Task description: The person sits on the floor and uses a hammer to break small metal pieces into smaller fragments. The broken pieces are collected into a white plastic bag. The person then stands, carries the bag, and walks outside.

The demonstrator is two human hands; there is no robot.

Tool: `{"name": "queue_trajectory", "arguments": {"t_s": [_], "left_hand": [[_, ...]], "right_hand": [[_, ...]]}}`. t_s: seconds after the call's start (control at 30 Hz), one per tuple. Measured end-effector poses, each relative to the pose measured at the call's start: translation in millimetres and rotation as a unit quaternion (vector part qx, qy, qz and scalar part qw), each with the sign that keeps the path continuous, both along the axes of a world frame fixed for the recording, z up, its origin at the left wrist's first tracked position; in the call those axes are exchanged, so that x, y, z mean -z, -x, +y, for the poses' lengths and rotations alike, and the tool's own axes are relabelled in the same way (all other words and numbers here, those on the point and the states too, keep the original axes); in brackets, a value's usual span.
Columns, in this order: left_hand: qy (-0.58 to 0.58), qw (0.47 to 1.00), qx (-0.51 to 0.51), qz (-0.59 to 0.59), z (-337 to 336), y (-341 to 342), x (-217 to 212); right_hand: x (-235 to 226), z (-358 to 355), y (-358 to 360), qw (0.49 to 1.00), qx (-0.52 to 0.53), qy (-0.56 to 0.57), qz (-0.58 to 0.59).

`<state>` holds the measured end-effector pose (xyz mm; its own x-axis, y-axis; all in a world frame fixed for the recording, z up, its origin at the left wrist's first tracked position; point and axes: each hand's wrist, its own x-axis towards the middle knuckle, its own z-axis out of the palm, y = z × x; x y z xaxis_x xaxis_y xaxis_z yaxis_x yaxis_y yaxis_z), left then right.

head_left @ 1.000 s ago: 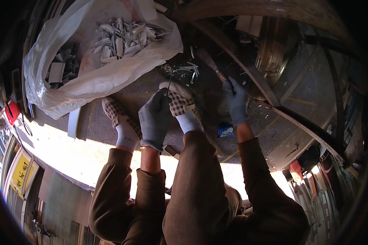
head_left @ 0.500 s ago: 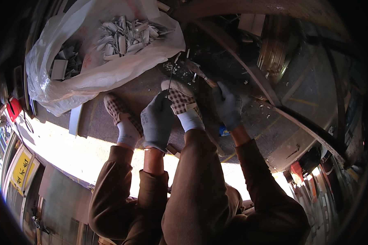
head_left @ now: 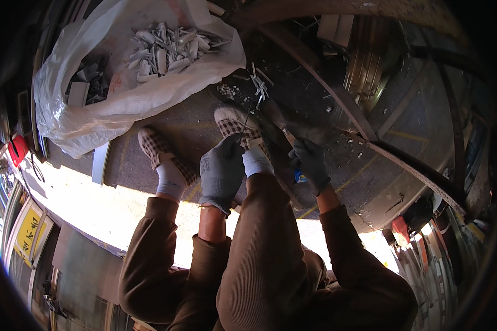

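Note:
My left hand (head_left: 222,172), in a grey glove, is closed round one end of a thin dark rod (head_left: 251,108) that points away over the floor. My right hand (head_left: 310,163), also gloved, grips the wooden handle of what looks like a flat brush (head_left: 276,115); its dark head is blurred against the floor. Beyond both tools lies a small heap of pale narrow strips (head_left: 259,83). White crumbs (head_left: 233,92) are scattered to its left. Between my hands is my right foot in a checked shoe (head_left: 236,122).
A large white plastic sack (head_left: 149,107) at the far left gapes around many pale offcuts (head_left: 168,49). Rusty metal bars (head_left: 337,94) cross the right side. A blue object (head_left: 300,176) lies by my right hand. A yellow sign (head_left: 30,235) stands at the left.
Both hands have shifted: the right drew back toward me with the brush, the left moved slightly right with the rod. Several pale strips now show in a heap beyond the brush.

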<state>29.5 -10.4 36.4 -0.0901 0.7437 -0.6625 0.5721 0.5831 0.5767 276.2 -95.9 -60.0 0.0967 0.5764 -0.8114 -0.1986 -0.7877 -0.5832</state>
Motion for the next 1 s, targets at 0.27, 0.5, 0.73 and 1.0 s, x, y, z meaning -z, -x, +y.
{"name": "queue_trajectory", "arguments": {"t_s": [0.27,0.5,0.73,1.0], "left_hand": [[-0.16,0.985,0.045,0.038,37.1,12.7,12.9],[-0.103,0.99,0.075,0.056,32.7,10.6,37.5],[-0.108,0.991,0.068,0.038,30.7,7.6,33.9],[-0.075,0.997,0.002,-0.015,30.3,12.2,20.2]], "right_hand": [[7.5,20.4,31.7,0.999,0.033,0.004,0.008],[26.5,47.0,41.5,0.998,0.059,-0.001,0.023],[30.9,79.9,43.0,0.998,0.057,0.018,0.03],[29.3,81.6,30.4,0.999,0.021,0.019,0.024]]}}
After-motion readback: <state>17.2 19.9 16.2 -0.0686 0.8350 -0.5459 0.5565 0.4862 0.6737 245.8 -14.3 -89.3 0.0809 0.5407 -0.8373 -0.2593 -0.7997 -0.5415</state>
